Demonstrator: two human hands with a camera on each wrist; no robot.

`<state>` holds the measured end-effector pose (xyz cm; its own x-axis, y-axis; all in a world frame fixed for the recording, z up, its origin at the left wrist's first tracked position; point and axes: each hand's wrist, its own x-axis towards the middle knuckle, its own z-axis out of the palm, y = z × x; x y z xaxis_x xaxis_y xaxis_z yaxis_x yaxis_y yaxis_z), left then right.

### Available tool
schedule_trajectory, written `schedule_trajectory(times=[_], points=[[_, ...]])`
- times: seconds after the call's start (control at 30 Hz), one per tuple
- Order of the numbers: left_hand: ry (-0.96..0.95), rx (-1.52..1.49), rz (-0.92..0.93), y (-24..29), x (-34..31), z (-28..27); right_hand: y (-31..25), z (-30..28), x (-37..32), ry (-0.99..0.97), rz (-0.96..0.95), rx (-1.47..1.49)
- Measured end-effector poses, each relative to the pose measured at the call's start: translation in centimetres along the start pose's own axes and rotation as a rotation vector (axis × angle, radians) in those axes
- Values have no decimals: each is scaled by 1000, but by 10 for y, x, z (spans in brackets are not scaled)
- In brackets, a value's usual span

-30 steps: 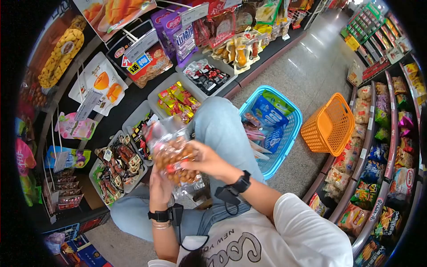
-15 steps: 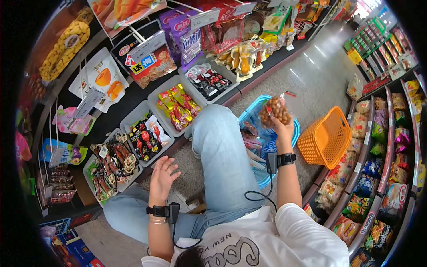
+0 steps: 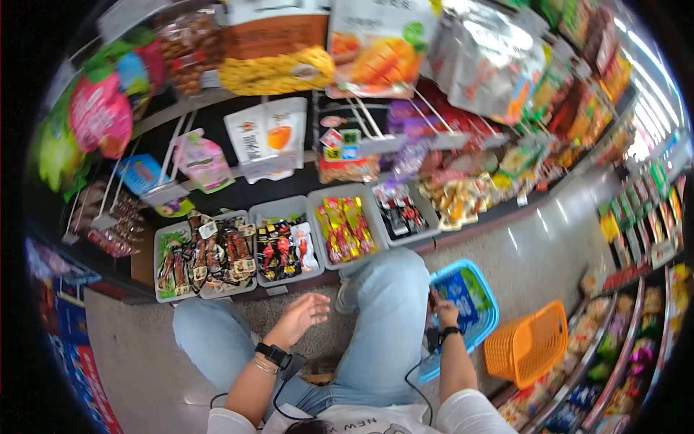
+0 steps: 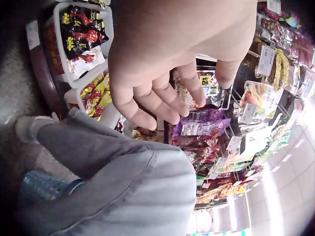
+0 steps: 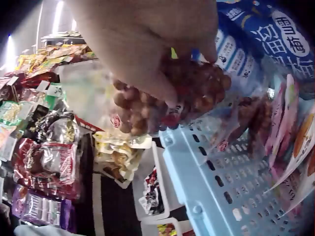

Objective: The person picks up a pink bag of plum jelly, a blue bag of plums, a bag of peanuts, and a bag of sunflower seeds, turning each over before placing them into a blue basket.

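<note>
My right hand (image 5: 147,39) grips a clear bag of round brown nuts or balls (image 5: 140,105), thumb across its front. The bag is over the rim of the blue shopping basket (image 5: 197,167) in the right wrist view. Inside that basket lie blue snack bags (image 5: 280,37), pink-edged packets (image 5: 283,118) and another clear bag of brown pieces (image 5: 246,118). In the head view the right hand (image 3: 447,312) is at the basket's near left side, its bag mostly hidden. My left hand (image 3: 295,320) hangs over the floor before the bins, fingers spread and holding nothing.
An orange basket (image 3: 499,358) stands right of the blue one. Grey bins of small wrapped snacks (image 3: 284,246) line the low shelf ahead, with bags hanging above (image 3: 267,137). A stocked shelf (image 3: 600,369) runs along the right. My bent knee (image 3: 390,282) is between the left hand and basket.
The right hand has carried the bag of brown balls from in front of me, away from the left hand, and down to the blue basket. The head view has tilted up towards the shelves.
</note>
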<state>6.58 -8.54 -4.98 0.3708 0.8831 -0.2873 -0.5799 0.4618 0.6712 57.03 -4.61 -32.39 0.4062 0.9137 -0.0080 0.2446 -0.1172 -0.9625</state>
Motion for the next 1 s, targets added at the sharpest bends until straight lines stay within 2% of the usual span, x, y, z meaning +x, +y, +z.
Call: schedule_trajectory(times=[0.03, 0.1, 0.17, 0.23, 0.27, 0.37, 0.5, 0.67, 0.83, 0.97, 1.0], points=[[6, 4, 5, 1, -1, 2, -29, 4, -13, 53, 163, -54], [13, -3, 16, 4, -4, 3, -27, 4, -11, 68, 167, -150], [12, -20, 28, 7, -6, 2, -30, 5, 0, 79, 218, -17], [14, -34, 43, 10, -9, 1, -92, 9, -2, 62, 293, 181], [13, -39, 48, 11, -10, -1, -127, 14, -3, 88, 259, 123], [11, -49, 77, 13, -13, -4, -232, 27, -7, 37, 253, 277], [20, -46, 141, 21, -15, -2, -370, 57, -35, -112, 65, 329], [6, -18, 358, 68, -17, 11, -488, 102, -58, -397, -180, 476], [70, 190, 695, 154, -15, 51, -578, 161, -65, -630, -377, 606], [117, 425, 939, 219, -13, 94, -629, 204, -58, -779, -398, 868], [132, 468, 1007, 231, -9, 102, -635, 214, -50, -759, -419, 893]])
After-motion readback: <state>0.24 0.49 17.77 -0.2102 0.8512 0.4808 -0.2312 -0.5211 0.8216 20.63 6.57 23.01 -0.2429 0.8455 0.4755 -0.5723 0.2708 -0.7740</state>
